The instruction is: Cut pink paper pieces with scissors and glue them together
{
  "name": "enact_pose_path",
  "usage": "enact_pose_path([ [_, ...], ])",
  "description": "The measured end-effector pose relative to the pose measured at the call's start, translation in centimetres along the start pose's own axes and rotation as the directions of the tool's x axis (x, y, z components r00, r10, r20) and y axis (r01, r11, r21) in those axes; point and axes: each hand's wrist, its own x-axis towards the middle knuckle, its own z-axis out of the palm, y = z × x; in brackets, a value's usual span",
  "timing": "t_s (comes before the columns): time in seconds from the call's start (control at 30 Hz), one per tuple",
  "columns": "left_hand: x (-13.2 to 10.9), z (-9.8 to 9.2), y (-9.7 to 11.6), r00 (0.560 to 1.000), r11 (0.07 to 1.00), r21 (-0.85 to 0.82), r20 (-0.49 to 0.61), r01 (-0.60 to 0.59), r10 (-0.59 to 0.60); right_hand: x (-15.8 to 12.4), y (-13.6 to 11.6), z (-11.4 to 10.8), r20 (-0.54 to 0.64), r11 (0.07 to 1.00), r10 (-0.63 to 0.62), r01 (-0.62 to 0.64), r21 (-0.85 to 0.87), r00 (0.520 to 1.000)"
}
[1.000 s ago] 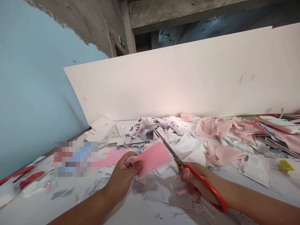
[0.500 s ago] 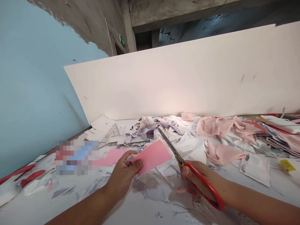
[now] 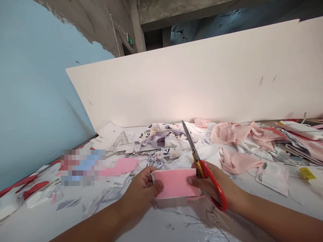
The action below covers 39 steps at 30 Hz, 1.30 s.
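Above the cluttered table (image 3: 146,232), holding upward-slanted, red-handled scissors (image 3: 205,168) in the curled right hand (image 3: 225,184), and pinching in the grip of the left hand (image 3: 140,188) one end of a pink rectangle (image 3: 176,185), with right thumb (image 3: 193,182) on the other end.

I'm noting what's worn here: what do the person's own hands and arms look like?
The left hand and right hand are bare: no gloves, rings, watch or bracelet visible. The left forearm and right forearm show no sleeves within the picture; the right has a small dark spot.
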Motion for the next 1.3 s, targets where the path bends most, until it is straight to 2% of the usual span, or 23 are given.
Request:
enact_pose_path([
  [0.17,0.1,0.2,0.1,0.997,1.000,0.019,-0.071,0.001,0.000,0.1,0.2,0.2,-0.051,0.999,0.049,-0.049,-0.001,0.997],
  [0.27,0.1,0.2,0.0,0.996,1.000,-0.011,-0.083,0.012,-0.013,0.1,0.4,0.3,-0.019,0.995,0.082,-0.081,0.057,0.996],
  [0.37,0.1,0.0,0.1,0.995,1.000,-0.005,-0.094,0.017,-0.017,0.1,0.7,0.5,0.036,0.977,0.090,-0.095,0.192,0.995],
  [0.43,0.0,-0.2,0.4,0.990,0.997,0.071,-0.135,-0.021,0.031,0.2,1.0,0.6,0.070,0.933,0.108,-0.125,0.336,0.992],
  [0.5,-0.4,-0.4,0.8,0.968,0.964,0.231,-0.179,-0.133,0.176,0.5,1.5,0.7,0.100,0.875,0.156,-0.184,0.448,0.983],
  [0.57,-0.9,-0.5,1.1,0.907,0.849,0.416,-0.120,-0.325,0.405,0.8,2.1,0.8,0.154,0.838,0.189,-0.241,0.489,0.970],
  [0.63,-1.5,-0.7,1.5,0.776,0.624,0.534,0.101,-0.570,0.622,1.0,2.4,0.8,0.210,0.828,0.164,-0.250,0.502,0.964],
  [0.7,-2.0,-0.8,1.8,0.601,0.348,0.562,0.361,-0.750,0.713,0.9,2.5,0.8,0.294,0.829,0.133,-0.269,0.490,0.947],
  [0.77,-2.2,-0.9,2.1,0.474,0.119,0.568,0.533,-0.815,0.700,0.6,2.2,0.7,0.405,0.838,0.137,-0.324,0.440,0.904],
  [0.83,-2.3,-1.0,2.4,0.403,-0.035,0.579,0.608,-0.815,0.684,0.3,1.5,0.6,0.500,0.848,0.119,-0.350,0.399,0.858],
  [0.87,-2.2,-1.0,2.4,0.379,-0.088,0.587,0.622,-0.805,0.685,0.2,1.2,0.5,0.518,0.849,0.090,-0.338,0.407,0.850],
  [0.93,-2.2,-1.2,2.4,0.363,-0.143,0.616,0.619,-0.775,0.697,0.1,0.8,0.4,0.520,0.833,0.042,-0.317,0.453,0.853],
  [1.07,-1.9,-1.7,1.9,0.382,-0.144,0.655,0.590,-0.742,0.712,0.6,0.9,0.2,0.481,0.804,0.019,-0.299,0.514,0.877],
  [1.13,-1.7,-1.7,1.5,0.425,-0.065,0.671,0.538,-0.739,0.728,0.8,1.2,0.3,0.452,0.817,0.015,-0.272,0.508,0.892],
  [1.17,-1.5,-1.5,1.3,0.474,0.028,0.685,0.474,-0.728,0.742,0.9,1.3,0.3,0.425,0.824,0.013,-0.251,0.508,0.905],
  [1.2,-1.4,-1.3,1.1,0.544,0.166,0.693,0.371,-0.702,0.752,0.9,1.4,0.4,0.393,0.831,0.010,-0.227,0.508,0.919],
  [1.27,-1.1,-0.6,0.9,0.741,0.552,0.622,0.070,-0.556,0.668,0.9,1.6,0.5,0.308,0.847,-0.007,-0.158,0.507,0.952],
  [1.3,-1.0,-0.3,0.8,0.840,0.743,0.520,-0.086,-0.421,0.536,0.8,1.7,0.6,0.269,0.860,-0.012,-0.128,0.494,0.963],
])
